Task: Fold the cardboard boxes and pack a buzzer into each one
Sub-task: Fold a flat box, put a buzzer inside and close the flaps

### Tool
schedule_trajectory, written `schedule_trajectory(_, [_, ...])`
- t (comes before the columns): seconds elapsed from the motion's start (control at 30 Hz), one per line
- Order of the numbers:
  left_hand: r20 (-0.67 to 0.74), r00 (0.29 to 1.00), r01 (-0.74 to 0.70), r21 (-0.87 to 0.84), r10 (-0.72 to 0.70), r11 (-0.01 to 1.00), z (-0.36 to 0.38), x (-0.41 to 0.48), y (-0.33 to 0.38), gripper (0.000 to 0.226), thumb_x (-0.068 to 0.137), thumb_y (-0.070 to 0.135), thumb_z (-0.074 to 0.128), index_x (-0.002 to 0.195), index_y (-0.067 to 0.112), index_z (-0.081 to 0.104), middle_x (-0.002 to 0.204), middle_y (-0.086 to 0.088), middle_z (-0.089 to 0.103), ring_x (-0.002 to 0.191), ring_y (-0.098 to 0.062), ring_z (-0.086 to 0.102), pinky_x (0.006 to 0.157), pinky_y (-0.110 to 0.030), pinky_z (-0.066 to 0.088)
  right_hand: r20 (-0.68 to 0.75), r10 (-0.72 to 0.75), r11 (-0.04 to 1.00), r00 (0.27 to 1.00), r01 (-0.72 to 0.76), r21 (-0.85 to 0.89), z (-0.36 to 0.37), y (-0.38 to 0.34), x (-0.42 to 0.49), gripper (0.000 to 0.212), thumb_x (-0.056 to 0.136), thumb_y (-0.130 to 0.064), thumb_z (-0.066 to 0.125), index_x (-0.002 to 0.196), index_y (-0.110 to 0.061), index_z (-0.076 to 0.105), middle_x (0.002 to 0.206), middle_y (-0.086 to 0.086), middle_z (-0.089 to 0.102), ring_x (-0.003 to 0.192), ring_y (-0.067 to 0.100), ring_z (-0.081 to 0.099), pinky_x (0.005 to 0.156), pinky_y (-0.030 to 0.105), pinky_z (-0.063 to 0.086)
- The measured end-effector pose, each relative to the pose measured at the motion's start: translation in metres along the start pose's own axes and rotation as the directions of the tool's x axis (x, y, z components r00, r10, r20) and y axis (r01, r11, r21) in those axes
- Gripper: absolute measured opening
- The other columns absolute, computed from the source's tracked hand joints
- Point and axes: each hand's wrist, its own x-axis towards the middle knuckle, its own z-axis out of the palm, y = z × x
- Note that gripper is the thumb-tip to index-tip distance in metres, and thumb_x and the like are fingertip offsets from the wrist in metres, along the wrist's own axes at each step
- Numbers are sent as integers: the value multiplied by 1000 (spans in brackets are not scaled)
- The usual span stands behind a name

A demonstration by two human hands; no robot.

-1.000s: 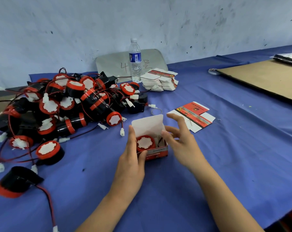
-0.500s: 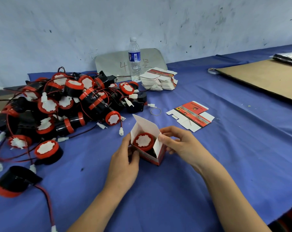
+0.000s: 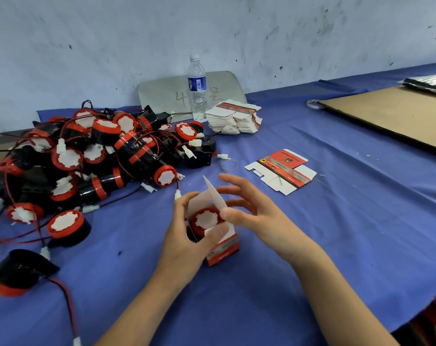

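Left hand (image 3: 184, 238) curls in a grip, right hand (image 3: 259, 216) spreads its fingers (image 3: 239, 182).

One wide-angle view, worn on the person's head, looks forward and down across the blue-covered counter (image 3: 336, 233), close in: left grip (image 3: 182, 242) and right grip (image 3: 259, 216) sit near, below centre; the wall (image 3: 212, 26) closes the far side.

A person's left hand (image 3: 184, 240) grips a small red and white box (image 3: 224, 248) on a blue-covered surface (image 3: 336, 221). The box's top flaps are open, and a red-capped black buzzer (image 3: 205, 219) sits inside. The right hand (image 3: 256, 216), fingers spread, touches the raised white flap with its thumb. A heap of wired buzzers (image 3: 99, 156) lies to the left. A flat unfolded box (image 3: 281, 171) lies beyond the right hand.
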Motion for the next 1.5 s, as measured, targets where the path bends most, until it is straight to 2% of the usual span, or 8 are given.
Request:
schedule_trajectory(0.23, [-30, 999, -10, 0, 10, 1000, 5, 0, -2, 38, 77, 37, 75, 107, 41, 52, 105, 22, 64, 93, 0, 62, 74, -11, 47, -226, -204, 979, 953, 205, -20, 9, 0, 2, 53, 83, -12, 42, 128, -38, 54, 112, -11, 66, 93, 1, 63, 75, 16, 49])
schedule_trajectory(0.4, [-66, 997, -39, 154, 50, 987, 6, 3, -5, 15, 88, 14, 67, 93, 27, 64, 103, 21, 65, 98, -8, 62, 81, -25, 48, -236, -181, 981, 955, 160, -109, 12, 5, 2, 58, 84, -11, 36, 115, -54, 61, 66, 19, 45, 51, 9, 26, 48, 15, 27])
schedule_trajectory(0.5, [-26, 996, -75, 261, 84, 962, 7, 4, -4, 11, 88, 8, 66, 83, 17, 68, 105, 21, 62, 99, -8, 59, 83, -21, 45, -213, -210, 977, 954, 195, -87, 14, 3, 2, 48, 89, -10, 41, 115, -40, 67, 63, -5, 53, 52, 3, 39, 55, 10, 33])
schedule_trajectory(0.63, [-33, 998, -43, 185, 50, 982, 8, 4, -1, 12, 89, 6, 65, 83, 16, 68, 100, 23, 63, 91, 1, 61, 77, -13, 45, -226, -240, 970, 944, 226, -86, 21, -3, 2, 26, 96, -23, 50, 107, -21, 74, 115, -11, 68, 112, 0, 59, 86, 10, 43])
schedule_trajectory(0.9, [-82, 996, -31, 144, 43, 989, 13, 3, -4, 20, 87, 5, 67, 80, 24, 62, 103, 17, 61, 94, 5, 58, 82, -16, 45, -329, -205, 978, 922, 184, -93, 20, -4, 3, 37, 95, -3, 55, 103, -37, 68, 109, -12, 72, 96, -17, 60, 78, 1, 40])
schedule_trajectory(1.13, [-171, 985, -3, 183, 35, 983, 15, 3, -11, 17, 84, 11, 70, 82, 20, 56, 101, 10, 51, 93, 6, 52, 77, -8, 39, -288, -181, 975, 940, 134, -175, 19, 3, 2, 45, 95, -4, 54, 111, -45, 64, 102, -29, 69, 92, -6, 66, 80, 12, 48])
schedule_trajectory(1.27, [-175, 982, 100, 144, -74, 984, 18, 3, -11, 17, 84, 21, 69, 88, 22, 52, 95, 6, 52, 83, 4, 53, 69, -8, 40, -102, -207, 930, 973, 164, -330, 20, 3, -3, 56, 94, -10, 59, 134, -47, 45, 113, -28, 66, 101, -5, 63, 84, 12, 47])
schedule_trajectory(1.5, [273, 953, 171, -140, -128, 975, -17, 8, -12, 60, 88, 0, 64, 132, 31, 37, 121, 12, 62, 112, -2, 61, 84, -14, 48, 25, -119, 945, 993, 121, -305, 20, 4, -2, 32, 92, -7, 63, 118, -25, 69, 123, -14, 65, 123, -10, 49, 103, 17, 41])
